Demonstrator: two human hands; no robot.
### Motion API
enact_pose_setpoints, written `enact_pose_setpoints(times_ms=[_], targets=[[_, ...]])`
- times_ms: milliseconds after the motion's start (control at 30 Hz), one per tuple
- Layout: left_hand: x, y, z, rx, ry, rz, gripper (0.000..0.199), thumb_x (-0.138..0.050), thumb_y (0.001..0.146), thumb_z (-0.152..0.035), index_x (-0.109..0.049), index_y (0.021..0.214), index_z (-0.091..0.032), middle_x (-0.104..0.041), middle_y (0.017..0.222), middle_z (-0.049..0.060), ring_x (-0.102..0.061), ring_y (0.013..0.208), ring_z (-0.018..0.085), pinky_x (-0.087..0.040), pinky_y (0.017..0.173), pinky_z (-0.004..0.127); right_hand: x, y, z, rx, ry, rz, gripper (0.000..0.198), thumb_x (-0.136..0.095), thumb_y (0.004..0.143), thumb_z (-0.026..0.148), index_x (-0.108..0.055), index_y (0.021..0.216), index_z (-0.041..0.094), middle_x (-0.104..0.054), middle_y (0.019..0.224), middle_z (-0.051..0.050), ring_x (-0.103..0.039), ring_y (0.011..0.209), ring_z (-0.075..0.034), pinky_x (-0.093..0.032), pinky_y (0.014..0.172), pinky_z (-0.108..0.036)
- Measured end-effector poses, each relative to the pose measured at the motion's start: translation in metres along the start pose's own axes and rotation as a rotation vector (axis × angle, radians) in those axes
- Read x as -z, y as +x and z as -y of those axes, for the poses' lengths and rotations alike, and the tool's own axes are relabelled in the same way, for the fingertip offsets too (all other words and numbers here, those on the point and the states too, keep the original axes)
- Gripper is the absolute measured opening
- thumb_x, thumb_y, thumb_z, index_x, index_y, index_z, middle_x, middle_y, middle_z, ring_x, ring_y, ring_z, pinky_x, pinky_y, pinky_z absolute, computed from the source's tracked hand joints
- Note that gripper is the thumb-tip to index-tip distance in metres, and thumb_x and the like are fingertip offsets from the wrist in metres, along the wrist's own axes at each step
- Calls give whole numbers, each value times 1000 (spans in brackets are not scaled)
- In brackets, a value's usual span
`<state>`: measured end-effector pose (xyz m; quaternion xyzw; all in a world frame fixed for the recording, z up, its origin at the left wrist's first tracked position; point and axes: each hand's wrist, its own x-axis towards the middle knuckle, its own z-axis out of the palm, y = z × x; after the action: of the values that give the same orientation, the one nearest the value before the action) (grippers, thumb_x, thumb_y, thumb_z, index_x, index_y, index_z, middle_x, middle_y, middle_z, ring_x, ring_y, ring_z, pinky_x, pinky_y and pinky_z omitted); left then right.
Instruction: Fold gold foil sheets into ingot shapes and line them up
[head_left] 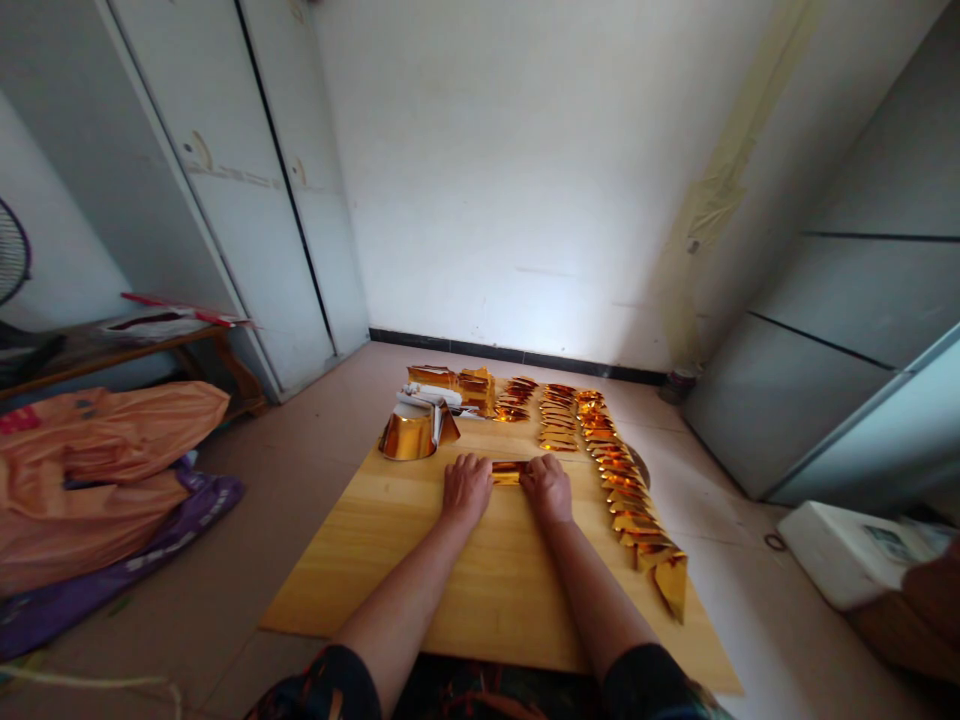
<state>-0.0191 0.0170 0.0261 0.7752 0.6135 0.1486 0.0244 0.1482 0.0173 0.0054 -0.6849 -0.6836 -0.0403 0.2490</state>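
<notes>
A narrow folded piece of gold foil paper (509, 474) lies across the middle of the wooden board (495, 570). My left hand (466, 490) has its fingers closed on the left end, and my right hand (548, 488) is closed on the right end. Both hands rest low against the board, so the ends of the paper are hidden under the fingers. Ahead of my left hand sits a curled stack of gold paper (409, 434). To the right, a long row of folded gold paper pieces (626, 500) runs along the board's edge.
Shorter rows of folded gold pieces (559, 415) stand at the board's far side, beside more gold sheets (476, 390). An orange bag (112, 430) lies at left by a low wooden table (217, 345). A white box (847, 555) stands on the floor at right.
</notes>
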Motion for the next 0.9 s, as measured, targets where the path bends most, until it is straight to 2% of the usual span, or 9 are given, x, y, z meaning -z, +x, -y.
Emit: enact_pose_setpoints(times_ms=[67,133,233,367,500,667,900], targets=[[0,0,-1,-65,26,6,16,-48,91,-25,-63,93,-23,-60,99,7,-49,102,24,-35,81,36,3,-3,5,62,-56,45,15,-52,89,25,-64,83,20,-62,88,-6,-54,85,-17,-32,69,-25],[0,0,-1,-120,47,9,21,-44,92,-24,-65,92,-23,-61,99,7,-49,102,23,-35,81,36,7,-3,9,66,-95,136,18,-48,90,23,-66,86,19,-64,88,-6,-55,83,-16,-31,70,-26],[-3,1,-1,-162,64,19,23,-43,92,-22,-66,92,-22,-61,99,8,-49,101,23,-36,82,37,14,-2,12,26,-94,227,19,-48,89,20,-67,91,19,-65,92,-6,-58,85,-16,-32,71,-26],[-6,1,-1,-181,49,56,26,-42,91,-18,-68,90,-21,-61,98,8,-49,100,22,-38,82,34,19,1,13,-42,-52,270,21,-47,87,19,-68,90,21,-67,95,-5,-60,87,-15,-32,71,-25],[-7,0,0,-101,-50,47,23,-47,87,-15,-69,88,-21,-62,98,6,-52,100,20,-38,83,31,20,2,17,-103,-42,262,18,-50,85,28,-67,87,21,-67,92,-4,-60,85,-16,-33,71,-26],[-2,2,-4,42,-111,52,20,-53,87,-29,-70,81,-22,-64,97,4,-54,98,18,-38,80,30,17,1,25,-170,-29,232,28,-61,75,46,-64,89,22,-66,91,-4,-59,88,-19,-35,74,-28],[-1,0,-7,104,-95,33,15,-59,84,-34,-69,83,-24,-63,96,3,-54,96,19,-37,79,31,20,4,33,-262,-53,268,34,-65,71,49,-62,90,21,-65,97,-7,-60,93,-22,-38,77,-33]])
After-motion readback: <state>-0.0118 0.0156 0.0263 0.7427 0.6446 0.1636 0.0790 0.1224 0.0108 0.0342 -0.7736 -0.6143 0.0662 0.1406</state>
